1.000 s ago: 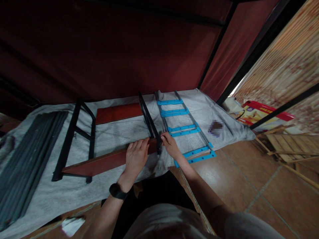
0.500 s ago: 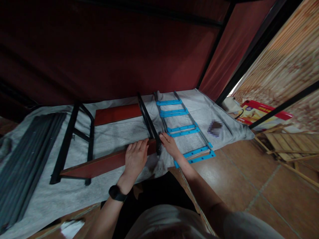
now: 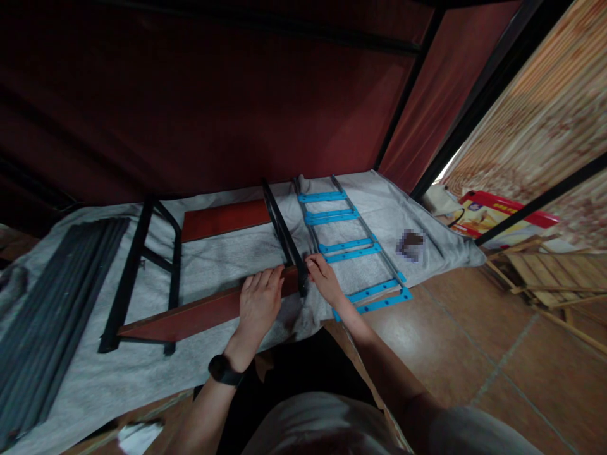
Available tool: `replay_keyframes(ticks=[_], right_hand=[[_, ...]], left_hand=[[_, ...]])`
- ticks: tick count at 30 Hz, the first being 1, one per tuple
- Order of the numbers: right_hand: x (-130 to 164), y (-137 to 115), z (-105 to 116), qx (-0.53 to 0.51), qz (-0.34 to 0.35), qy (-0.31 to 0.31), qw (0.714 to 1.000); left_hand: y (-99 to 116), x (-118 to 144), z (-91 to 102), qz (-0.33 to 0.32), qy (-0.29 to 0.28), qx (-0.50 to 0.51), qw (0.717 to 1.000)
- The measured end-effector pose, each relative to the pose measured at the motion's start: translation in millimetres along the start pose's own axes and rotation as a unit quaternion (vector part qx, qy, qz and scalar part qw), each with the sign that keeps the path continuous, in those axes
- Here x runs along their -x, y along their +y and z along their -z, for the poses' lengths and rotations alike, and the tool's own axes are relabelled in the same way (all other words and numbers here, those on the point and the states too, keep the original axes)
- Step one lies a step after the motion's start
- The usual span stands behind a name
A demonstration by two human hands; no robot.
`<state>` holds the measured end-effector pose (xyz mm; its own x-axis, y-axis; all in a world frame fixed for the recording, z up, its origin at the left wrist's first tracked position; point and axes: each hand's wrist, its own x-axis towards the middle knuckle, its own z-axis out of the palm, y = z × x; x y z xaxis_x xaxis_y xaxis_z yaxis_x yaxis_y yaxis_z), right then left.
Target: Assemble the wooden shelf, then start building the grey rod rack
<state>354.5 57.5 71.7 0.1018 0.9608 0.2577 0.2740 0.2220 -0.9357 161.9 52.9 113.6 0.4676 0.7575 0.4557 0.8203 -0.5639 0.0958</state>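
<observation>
1. Observed left hand (image 3: pixel 260 300) grasping upper edge of near board (image 3: pixel 190 319), toward its right end; fingers bent over, thumb out of sight.
2. Observed right hand (image 3: pixel 324 275) at near end of right black frame (image 3: pixel 287 237), fingers drawn in against outer side; cannot tell whether closed around a small part.
3. Located near board on wearer's side, spanning from left black frame (image 3: pixel 128 278) to right black frame, above grey cloth (image 3: pixel 85 379).
4. Located far board (image 3: pixel 225 220) toward red wall (image 3: pixel 237 107), between same two frames.
5. Noted blue strips (image 3: pixel 353 253) across thin rods, lying on cloth just right of right black frame.
6. Noted dark pipes (image 3: pixel 52 316) side by side on cloth, left of left black frame.
7. Noted black watch (image 3: pixel 225 370) on left wrist.
8. Noted printed box (image 3: pixel 502 212) and slatted wooden piece (image 3: pixel 550 278) beyond cloth at right, near tiled floor (image 3: pixel 450 354).
</observation>
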Motion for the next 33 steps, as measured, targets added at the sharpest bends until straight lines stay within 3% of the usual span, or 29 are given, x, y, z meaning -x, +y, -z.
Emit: replay_keyframes(ticks=[9,18,24,33], right_hand=[[-12.4,3.6,3.7,0.112,0.071,-0.029,0.991],[-6.3,1.0,5.0,0.050,0.052,-0.047,0.996],[-8.1,9.0,5.5,0.081,0.080,-0.054,0.992],[-10.8,1.5,1.7,0.018,-0.012,-0.042,0.999]], left_hand=[[0.2,0.5,-1.1,0.002,0.001,-0.005,1.000],[-0.1,0.4,-0.5,0.003,-0.006,-0.009,1.000],[0.2,0.1,0.6,-0.001,-0.005,-0.012,1.000],[-0.6,0.3,-0.4,0.000,-0.009,-0.007,1.000]])
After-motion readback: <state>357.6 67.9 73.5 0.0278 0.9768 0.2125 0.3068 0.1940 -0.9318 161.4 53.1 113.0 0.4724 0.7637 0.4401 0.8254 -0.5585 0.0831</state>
